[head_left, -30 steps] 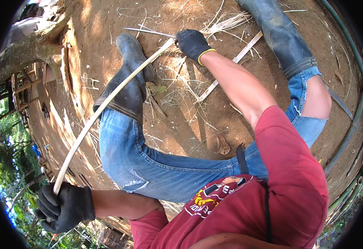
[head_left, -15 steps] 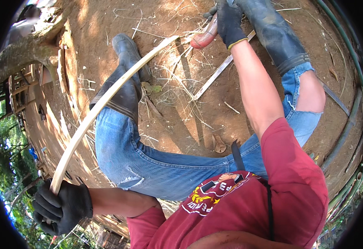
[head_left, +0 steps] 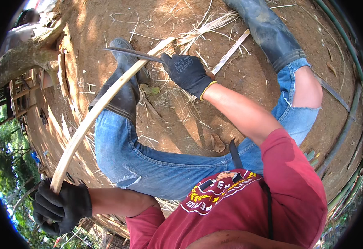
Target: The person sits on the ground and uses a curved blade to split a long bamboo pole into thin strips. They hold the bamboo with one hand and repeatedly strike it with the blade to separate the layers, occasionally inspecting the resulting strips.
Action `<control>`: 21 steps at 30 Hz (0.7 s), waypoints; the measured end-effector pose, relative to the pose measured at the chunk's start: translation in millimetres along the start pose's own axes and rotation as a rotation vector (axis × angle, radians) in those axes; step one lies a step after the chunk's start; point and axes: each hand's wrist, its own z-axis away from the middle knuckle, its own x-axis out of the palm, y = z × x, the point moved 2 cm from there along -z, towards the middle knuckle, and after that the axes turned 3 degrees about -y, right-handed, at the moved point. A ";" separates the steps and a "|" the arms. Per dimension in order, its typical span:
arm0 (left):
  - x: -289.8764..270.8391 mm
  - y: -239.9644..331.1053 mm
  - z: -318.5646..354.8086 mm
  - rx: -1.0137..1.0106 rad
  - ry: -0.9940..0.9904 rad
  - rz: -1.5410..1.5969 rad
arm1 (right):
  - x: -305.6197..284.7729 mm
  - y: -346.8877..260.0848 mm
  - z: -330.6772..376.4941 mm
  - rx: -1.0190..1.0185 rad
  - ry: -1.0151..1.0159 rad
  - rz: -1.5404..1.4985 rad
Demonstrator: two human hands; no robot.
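Observation:
A long pale strip of wood (head_left: 99,106) runs from the lower left up to the top middle, resting across my booted left shin. Gloved in black, my left hand (head_left: 62,206) is closed round its near end. My right hand (head_left: 185,72), also in a black glove, grips a knife (head_left: 133,52) by its handle. The dark blade points left and crosses the strip close to its far end; whether the edge touches the wood I cannot tell. Most of the handle is hidden inside the glove.
Pale shavings (head_left: 208,28) lie heaped on the brown dirt between my rubber boots (head_left: 121,93). Beyond my right hand is a flat light slat (head_left: 230,53). A thick log (head_left: 28,58) stands at the upper left, and green poles (head_left: 355,50) curve along the right.
My right hand has swung from the top right toward the left and nearer, bringing the knife blade across the strip. The left hand and the strip have barely shifted.

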 end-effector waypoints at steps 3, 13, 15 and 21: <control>2.8 -1.8 2.4 -0.012 0.022 0.033 | 14.0 18.7 3.2 0.026 0.024 -0.010; 8.5 -2.5 2.7 0.010 0.009 0.080 | 42.9 100.1 0.8 0.237 -0.138 0.144; 8.0 -3.0 3.6 0.016 0.017 0.090 | 38.0 90.0 2.0 0.205 -0.158 0.149; -7.0 2.9 1.3 0.041 0.194 -0.051 | 9.0 14.8 10.7 0.096 -0.035 -0.025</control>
